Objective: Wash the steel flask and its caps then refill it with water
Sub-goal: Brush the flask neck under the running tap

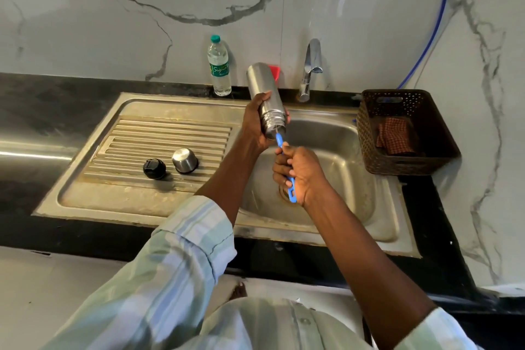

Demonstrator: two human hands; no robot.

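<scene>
My left hand (pixel 255 125) grips the steel flask (pixel 262 88) above the sink basin (pixel 335 150), mouth tilted down toward me. My right hand (pixel 298 170) holds the blue handle of a bottle brush (pixel 291 193); its thin stem enters the flask's mouth and the brush head is hidden inside. On the ribbed drainboard (pixel 142 133) to the left stand the steel cup cap (pixel 185 160), upside down, and the black inner cap (pixel 154 168) beside it.
A chrome tap (pixel 309 65) rises behind the basin; no water stream shows. A plastic water bottle (pixel 219 65) stands on the black counter by the wall, with a red object (pixel 275 71) behind the flask. A brown basket (pixel 403 133) holding a checked cloth sits to the right.
</scene>
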